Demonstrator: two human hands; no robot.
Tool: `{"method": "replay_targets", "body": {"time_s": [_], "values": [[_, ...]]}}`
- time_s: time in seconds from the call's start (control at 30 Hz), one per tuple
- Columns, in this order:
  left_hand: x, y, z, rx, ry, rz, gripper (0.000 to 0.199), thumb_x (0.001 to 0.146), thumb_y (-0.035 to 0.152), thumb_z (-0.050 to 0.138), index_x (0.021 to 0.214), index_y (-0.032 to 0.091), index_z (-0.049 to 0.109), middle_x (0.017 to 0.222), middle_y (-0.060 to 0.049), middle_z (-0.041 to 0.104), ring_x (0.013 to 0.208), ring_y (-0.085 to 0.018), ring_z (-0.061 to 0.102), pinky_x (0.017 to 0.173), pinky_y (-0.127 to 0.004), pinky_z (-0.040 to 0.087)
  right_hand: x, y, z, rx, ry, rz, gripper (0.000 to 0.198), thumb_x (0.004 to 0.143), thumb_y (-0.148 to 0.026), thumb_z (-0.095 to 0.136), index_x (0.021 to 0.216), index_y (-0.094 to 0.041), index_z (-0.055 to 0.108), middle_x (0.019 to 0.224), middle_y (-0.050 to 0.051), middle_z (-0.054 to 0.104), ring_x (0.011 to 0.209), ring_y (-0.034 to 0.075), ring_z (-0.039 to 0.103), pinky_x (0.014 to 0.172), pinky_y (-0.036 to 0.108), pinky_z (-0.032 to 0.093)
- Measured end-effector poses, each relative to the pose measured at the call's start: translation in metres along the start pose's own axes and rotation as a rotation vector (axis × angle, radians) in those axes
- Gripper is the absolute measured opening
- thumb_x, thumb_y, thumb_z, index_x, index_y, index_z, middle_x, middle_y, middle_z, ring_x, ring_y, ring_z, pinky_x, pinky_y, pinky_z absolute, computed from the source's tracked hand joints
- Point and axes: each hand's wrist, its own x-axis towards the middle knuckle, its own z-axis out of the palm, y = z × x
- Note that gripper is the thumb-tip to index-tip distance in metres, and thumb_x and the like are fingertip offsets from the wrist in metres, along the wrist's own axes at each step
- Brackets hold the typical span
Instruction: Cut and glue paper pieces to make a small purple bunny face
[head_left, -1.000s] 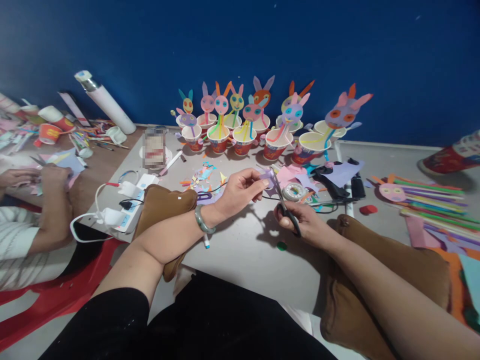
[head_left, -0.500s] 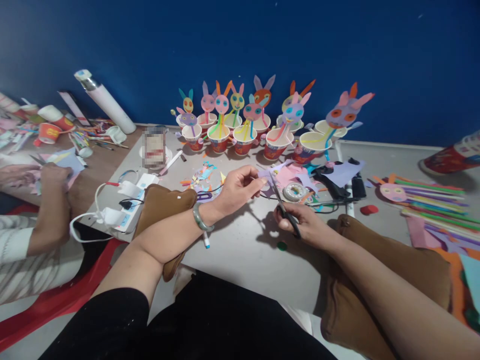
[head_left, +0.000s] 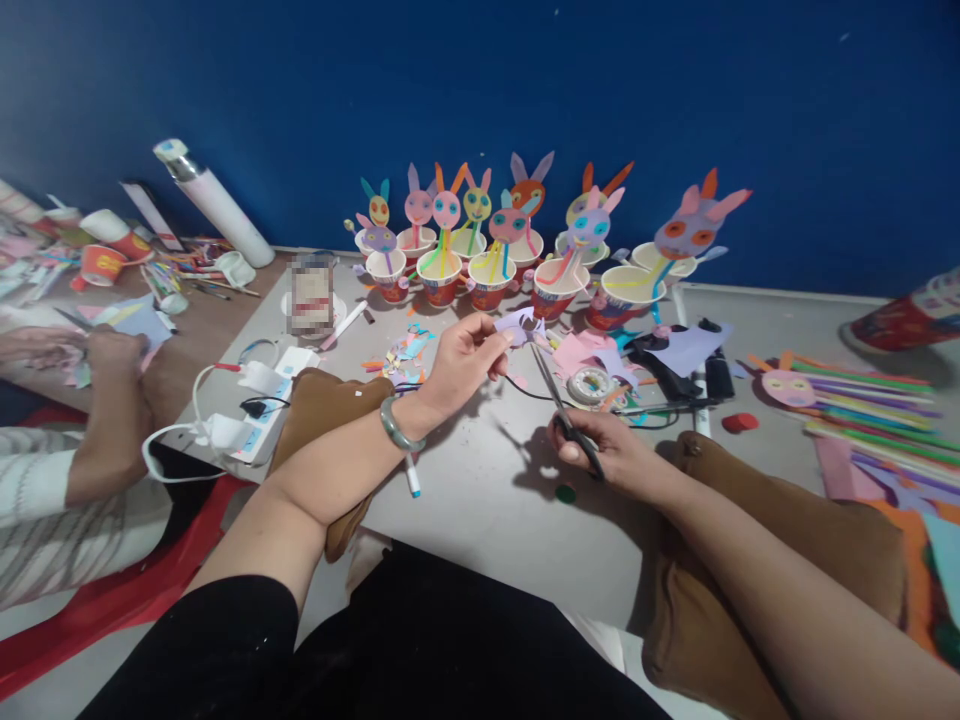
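Pinching purple paper [head_left: 513,326] in left hand [head_left: 463,366] — scissors [head_left: 564,411] in right hand [head_left: 611,455].

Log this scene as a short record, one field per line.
Left hand: pinching a cut piece of purple paper
Right hand: holding scissors, tips near that paper
Beyond right hand: tape roll beside paper scraps
Back of table: paper cups with long-eared paper faces, before a blue wall
Right side: coloured sticks beside a pink paper face
Left side: white power strip with plugs; farther left, a co-worker's hand
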Motion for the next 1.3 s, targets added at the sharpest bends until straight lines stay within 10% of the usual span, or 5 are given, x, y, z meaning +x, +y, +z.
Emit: {"method": "replay_targets", "body": {"time_s": [1.3], "values": [[-0.017,-0.013,0.015,0.004,-0.208,-0.063,0.045,0.078,0.054,0.078,0.072,0.018,0.051,0.059,0.007,0.051,0.05,-0.003,0.049,0.048,-0.018,0.039,0.001,-0.002,-0.001,-0.073,0.04,-0.048,0.066,0.077,-0.086,0.059,0.066,-0.02,0.053,0.059,-0.001,0.046,0.056,0.012,0.04,0.053,0.029,0.035]]}}
